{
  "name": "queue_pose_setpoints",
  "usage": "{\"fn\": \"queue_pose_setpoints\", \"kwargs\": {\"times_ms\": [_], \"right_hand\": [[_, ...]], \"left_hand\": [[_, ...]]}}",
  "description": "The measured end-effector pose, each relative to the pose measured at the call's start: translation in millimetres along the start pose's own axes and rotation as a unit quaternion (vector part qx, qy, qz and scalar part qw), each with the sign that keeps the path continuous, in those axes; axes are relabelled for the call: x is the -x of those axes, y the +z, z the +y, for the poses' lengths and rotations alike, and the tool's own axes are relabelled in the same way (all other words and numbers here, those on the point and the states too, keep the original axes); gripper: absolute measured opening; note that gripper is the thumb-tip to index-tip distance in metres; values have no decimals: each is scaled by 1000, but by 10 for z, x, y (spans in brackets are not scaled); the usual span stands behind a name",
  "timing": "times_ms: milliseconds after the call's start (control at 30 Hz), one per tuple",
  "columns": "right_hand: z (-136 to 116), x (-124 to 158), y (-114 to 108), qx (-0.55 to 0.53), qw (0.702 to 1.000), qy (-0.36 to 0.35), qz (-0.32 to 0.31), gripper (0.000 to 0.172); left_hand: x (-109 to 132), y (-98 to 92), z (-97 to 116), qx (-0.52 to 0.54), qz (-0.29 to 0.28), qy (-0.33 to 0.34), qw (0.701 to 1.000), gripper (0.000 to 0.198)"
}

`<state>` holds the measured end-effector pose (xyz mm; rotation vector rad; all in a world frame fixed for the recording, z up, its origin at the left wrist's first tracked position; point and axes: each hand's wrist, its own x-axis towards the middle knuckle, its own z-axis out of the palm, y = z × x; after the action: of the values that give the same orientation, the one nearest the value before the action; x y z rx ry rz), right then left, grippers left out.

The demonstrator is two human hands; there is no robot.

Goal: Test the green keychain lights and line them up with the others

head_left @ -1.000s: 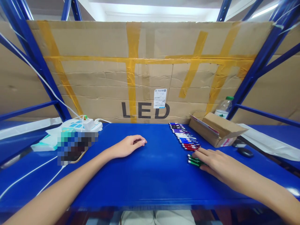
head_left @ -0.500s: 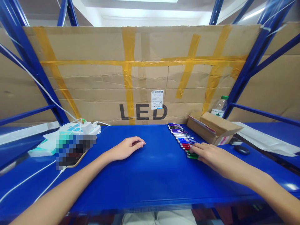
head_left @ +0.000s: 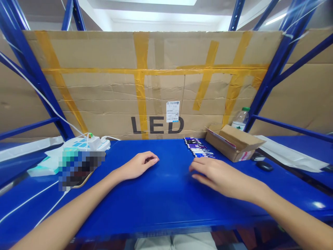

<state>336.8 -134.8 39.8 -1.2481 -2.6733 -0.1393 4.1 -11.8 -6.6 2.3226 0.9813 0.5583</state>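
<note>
change: the right hand has slid leftward along the blue tabletop since half a second ago; then it lay over the near end of the row of small pens, now it covers more of the near part, so the red and green ones seen earlier are hidden under it.
left hand: the left hand rests in the same spot as before, palm down, fingers loosely curled under, holding nothing.
right hand fingers: laid flat and close together, pointing left, palm down; whether they press on any pen beneath cannot be told.
row position: right of centre on the tabletop, just left of the open cardboard box, running from the right hand back toward the led cardboard sheet.
row axis: the row's length runs away from the person, leaning slightly left at the far end.
single pens: each lies crosswise to the row, long axis roughly left to right; which end is the tip is too small to tell.
nearby: a plastic bottle behind the box, a power strip at far left.
</note>
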Motion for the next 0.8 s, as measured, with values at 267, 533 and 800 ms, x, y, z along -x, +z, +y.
{"fn": "queue_pose_setpoints", "kwargs": {"times_ms": [267,533,800], "right_hand": [[-162,-744,600,7,998,-52,32,22],[-147,-665,791,-120,985,-44,117,21],[15,-722,839,-185,982,-27,12,42]], "left_hand": [[44,-22,-188,-212,23,15,977,47],[51,-40,-147,-250,-19,-2,968,55],[56,-73,-135,-254,-31,-5,967,56]]}}
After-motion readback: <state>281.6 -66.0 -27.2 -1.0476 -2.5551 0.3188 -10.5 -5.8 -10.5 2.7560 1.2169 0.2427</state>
